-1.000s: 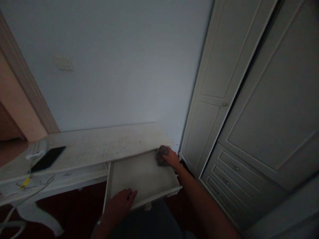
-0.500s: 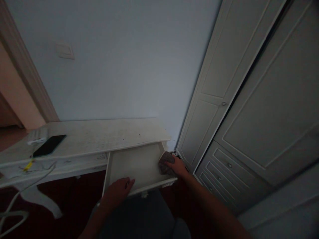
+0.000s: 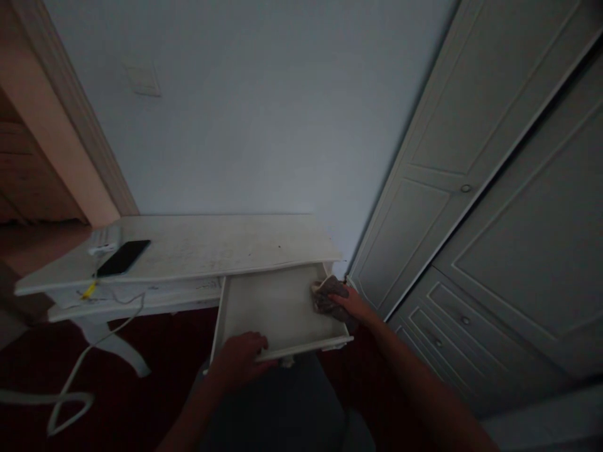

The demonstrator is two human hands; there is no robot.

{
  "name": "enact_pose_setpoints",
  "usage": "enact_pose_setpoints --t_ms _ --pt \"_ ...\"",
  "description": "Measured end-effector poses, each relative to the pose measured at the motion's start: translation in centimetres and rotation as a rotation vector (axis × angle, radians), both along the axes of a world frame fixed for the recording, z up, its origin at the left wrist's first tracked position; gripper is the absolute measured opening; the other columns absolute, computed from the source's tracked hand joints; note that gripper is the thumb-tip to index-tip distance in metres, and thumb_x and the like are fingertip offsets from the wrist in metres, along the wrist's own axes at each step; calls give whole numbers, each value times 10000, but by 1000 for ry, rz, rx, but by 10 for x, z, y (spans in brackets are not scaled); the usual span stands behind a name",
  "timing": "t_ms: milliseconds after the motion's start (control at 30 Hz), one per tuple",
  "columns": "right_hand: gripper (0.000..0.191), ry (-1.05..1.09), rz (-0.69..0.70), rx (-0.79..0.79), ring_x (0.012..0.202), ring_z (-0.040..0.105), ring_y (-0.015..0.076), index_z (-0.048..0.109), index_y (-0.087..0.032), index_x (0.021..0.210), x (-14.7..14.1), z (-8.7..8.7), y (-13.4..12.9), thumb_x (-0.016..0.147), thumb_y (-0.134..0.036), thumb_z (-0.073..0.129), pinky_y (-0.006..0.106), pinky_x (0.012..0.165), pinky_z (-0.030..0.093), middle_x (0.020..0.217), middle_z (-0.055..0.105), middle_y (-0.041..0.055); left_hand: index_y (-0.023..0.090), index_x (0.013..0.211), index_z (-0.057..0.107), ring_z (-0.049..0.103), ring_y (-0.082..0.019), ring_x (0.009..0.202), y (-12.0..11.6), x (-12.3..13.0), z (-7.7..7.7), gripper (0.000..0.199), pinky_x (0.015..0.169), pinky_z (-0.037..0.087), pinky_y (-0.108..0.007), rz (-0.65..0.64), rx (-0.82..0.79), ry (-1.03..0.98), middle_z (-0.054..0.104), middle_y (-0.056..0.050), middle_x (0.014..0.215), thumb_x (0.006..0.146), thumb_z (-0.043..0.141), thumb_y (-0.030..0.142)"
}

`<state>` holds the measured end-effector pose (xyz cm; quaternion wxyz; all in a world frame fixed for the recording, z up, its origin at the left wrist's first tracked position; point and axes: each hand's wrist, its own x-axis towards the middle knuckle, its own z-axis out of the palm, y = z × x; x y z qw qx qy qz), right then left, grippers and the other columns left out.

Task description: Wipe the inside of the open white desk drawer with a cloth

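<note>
A shallow white drawer [image 3: 268,307] is pulled out of the white table [image 3: 226,242]. My left hand [image 3: 240,359] is closed over the left part of the drawer's front edge, with fingers on the inner side and the thumb outside. In my right hand [image 3: 351,302] is a crumpled grey-brown cloth [image 3: 327,298]. The cloth lies against the drawer's right side wall, and part of it hangs over the wall. Some of the right fingers are hidden by the cloth.
A dark phone [image 3: 125,257] lies on the table's left end beside a white power strip [image 3: 104,240]. Its white cable [image 3: 80,367] loops down to the dark red floor. A wardrobe [image 3: 424,207] with drawers stands close on the right, and a doorway is at left.
The view has turned, so everything sits farther right. My left hand has closed around the drawer's front edge. The cloth's shape has changed, with a flap now over the right side wall.
</note>
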<state>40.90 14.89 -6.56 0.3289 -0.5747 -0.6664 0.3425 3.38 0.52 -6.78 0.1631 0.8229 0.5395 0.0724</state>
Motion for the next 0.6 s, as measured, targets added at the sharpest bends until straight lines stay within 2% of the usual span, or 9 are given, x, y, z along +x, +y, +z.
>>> enact_pose_setpoints --t_ms 133,233,300,433,533,600 --pt "492 37 102 -106 925 769 304 779 -177 1090 25 -3 -57 801 -571 723 436 825 617 1032 814 116 226 1055 720 722 -279 964 0 1 0 503 825 473 -368 1 35 17 765 -75 1013 974 518 679" --pt "470 -2 32 -72 991 757 316 767 -189 1098 18 -3 -60 803 -554 743 444 884 597 1076 808 115 222 1031 716 722 -279 952 -1 3 3 521 810 476 -364 7 52 46 765 -78 1008 977 497 691" --pt "473 -53 -71 -21 1049 738 332 743 -191 1128 2 -1 -42 798 -529 761 463 940 568 1112 795 128 222 1012 717 725 -283 946 -2 5 4 538 801 480 -365 18 56 68 766 -82 1006 976 484 706" --pt "481 -161 -259 72 1129 697 360 685 -183 1197 -37 6 17 870 -535 685 479 972 523 1170 754 163 226 997 717 728 -282 946 -4 7 7 560 804 487 -367 30 67 96 766 -83 994 984 452 719" --pt "504 -220 -320 122 1170 677 363 649 -182 1259 -57 11 53 902 -537 646 447 958 514 1218 724 176 229 999 716 725 -282 965 -3 7 7 560 817 488 -366 35 59 117 766 -85 1003 984 448 720" --pt "494 -254 -317 149 1176 675 354 641 -190 1283 -62 12 65 925 -531 614 429 951 514 1218 720 171 234 1017 717 725 -282 972 -2 7 7 552 825 490 -368 45 40 120 768 -85 1019 977 461 722"
